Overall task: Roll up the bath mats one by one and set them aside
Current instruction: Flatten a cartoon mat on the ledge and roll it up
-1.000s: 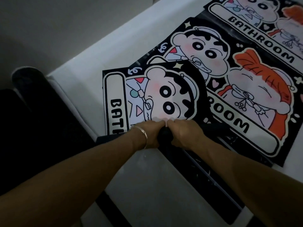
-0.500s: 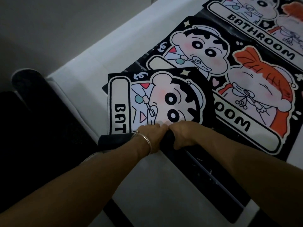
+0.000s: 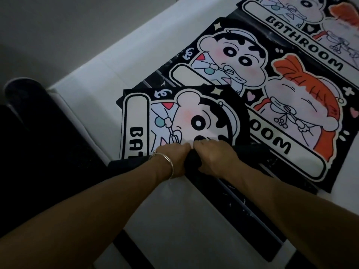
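A black bath mat (image 3: 174, 117) with a cartoon boy and the letters "BAT" lies partly rolled on a white surface; its near end forms a black roll (image 3: 126, 165). My left hand (image 3: 172, 158), with a silver bracelet at the wrist, and my right hand (image 3: 213, 154) sit side by side on the roll, fingers curled over its top. A second mat (image 3: 281, 105) of the same print lies flat beyond and to the right, partly under the first. A third mat (image 3: 310, 26) shows at the top right.
The white surface (image 3: 93, 98) ends in an edge on the left, with a dark drop (image 3: 38, 152) beside it. A black strip (image 3: 252, 220) runs diagonally under my right forearm. A grey floor (image 3: 68, 32) fills the upper left.
The roll has advanced away from me with both hands on it. Less of the printed face shows now, and the word is cut shorter.
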`<action>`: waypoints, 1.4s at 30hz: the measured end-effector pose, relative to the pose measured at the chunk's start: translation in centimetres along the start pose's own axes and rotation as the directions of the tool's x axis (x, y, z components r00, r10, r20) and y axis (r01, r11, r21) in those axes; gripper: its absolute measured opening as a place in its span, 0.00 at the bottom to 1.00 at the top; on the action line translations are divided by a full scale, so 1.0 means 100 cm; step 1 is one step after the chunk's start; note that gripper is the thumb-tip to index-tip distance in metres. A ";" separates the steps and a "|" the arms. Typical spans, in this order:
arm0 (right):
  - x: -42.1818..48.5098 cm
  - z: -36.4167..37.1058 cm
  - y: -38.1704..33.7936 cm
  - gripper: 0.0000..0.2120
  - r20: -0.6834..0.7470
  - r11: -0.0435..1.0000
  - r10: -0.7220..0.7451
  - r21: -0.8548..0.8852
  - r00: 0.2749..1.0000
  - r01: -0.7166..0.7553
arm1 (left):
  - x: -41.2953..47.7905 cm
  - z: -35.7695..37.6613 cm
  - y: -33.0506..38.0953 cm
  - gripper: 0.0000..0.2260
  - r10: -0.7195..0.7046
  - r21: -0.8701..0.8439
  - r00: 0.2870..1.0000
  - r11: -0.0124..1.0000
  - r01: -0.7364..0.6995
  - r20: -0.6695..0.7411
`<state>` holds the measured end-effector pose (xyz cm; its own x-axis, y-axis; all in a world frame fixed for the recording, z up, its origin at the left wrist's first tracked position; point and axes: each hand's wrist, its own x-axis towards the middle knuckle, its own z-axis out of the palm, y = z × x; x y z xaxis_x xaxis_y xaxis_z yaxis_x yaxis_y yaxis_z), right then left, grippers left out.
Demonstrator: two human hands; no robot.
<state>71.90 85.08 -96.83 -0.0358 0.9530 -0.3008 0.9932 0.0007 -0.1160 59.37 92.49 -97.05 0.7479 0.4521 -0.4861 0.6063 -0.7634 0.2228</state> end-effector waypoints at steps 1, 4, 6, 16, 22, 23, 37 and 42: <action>-0.001 -0.004 0.000 0.21 0.046 1.000 0.014 0.015 0.999 -0.015 | -0.003 0.000 0.001 0.22 0.009 0.039 0.999 0.999 -0.007 -0.048; 0.008 -0.018 0.001 0.19 0.489 0.979 0.055 0.146 0.870 -0.144 | -0.010 0.006 0.006 0.25 0.060 0.170 0.992 0.985 -0.041 -0.108; 0.011 -0.021 0.001 0.21 0.575 0.974 0.052 0.153 0.816 -0.170 | -0.008 0.008 0.007 0.23 0.043 0.164 0.999 0.986 -0.037 -0.033; 0.009 -0.018 0.005 0.19 0.553 0.960 0.059 0.198 0.831 -0.199 | -0.010 -0.001 0.005 0.24 0.090 0.153 0.994 0.985 -0.081 -0.056; -0.004 -0.009 -0.004 0.26 0.243 0.993 0.035 0.102 0.969 -0.061 | -0.001 -0.007 0.002 0.24 0.025 0.144 0.999 0.989 -0.032 0.047; -0.005 -0.009 -0.004 0.26 0.229 0.995 0.039 0.077 0.973 -0.058 | -0.002 -0.008 0.002 0.25 0.043 0.157 0.999 0.987 -0.046 0.018; 0.009 -0.020 -0.003 0.25 0.497 0.974 0.068 0.156 0.865 -0.167 | -0.011 0.000 0.000 0.28 0.071 0.188 0.993 0.981 -0.053 -0.089; 0.001 -0.014 -0.003 0.33 0.328 0.990 0.017 0.124 0.944 -0.060 | -0.003 -0.008 0.002 0.26 -0.008 0.135 0.988 0.991 -0.013 0.153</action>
<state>71.77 85.60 -95.47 -0.0536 0.8006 -0.5968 0.9723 -0.0943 -0.2139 59.47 92.53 -96.19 0.6929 0.3826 -0.6112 0.5546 -0.8245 0.1125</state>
